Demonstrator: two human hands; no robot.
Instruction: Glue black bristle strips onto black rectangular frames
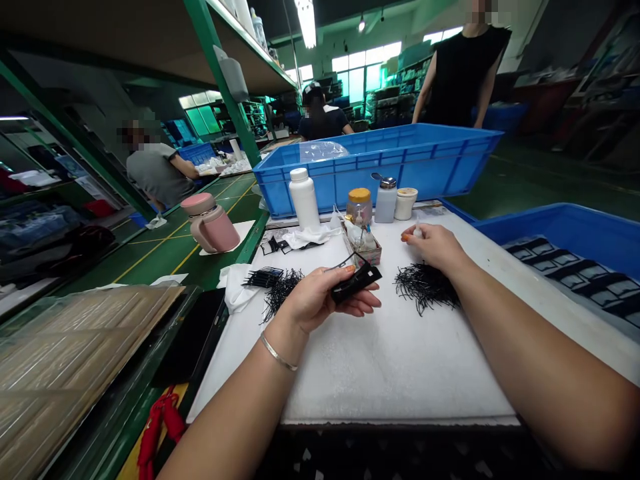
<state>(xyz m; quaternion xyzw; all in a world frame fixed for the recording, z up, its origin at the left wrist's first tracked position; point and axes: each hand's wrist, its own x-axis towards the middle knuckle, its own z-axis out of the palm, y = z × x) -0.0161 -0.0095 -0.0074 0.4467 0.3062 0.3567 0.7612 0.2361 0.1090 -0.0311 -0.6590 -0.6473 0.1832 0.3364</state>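
My left hand [323, 297] is closed round a flat black plastic piece [356, 280], held above the white pad [390, 360]. My right hand [435, 245] pinches a small white dropper bottle [418, 230] further back, its fingers closed on it. A heap of thin black strips [425, 287] lies just below the right hand. Another pile of black strips [280, 290] lies left of the left hand. A silver bangle sits on my left wrist.
At the pad's back stand a white bottle [304, 198], a yellow-lidded jar [360, 203], a grey dispenser [385, 198] and a small box [367, 248]. Behind is a big blue crate [400, 163]; a second one [575, 233] at right. A pink mug [213, 223] stands left. Other people work beyond.
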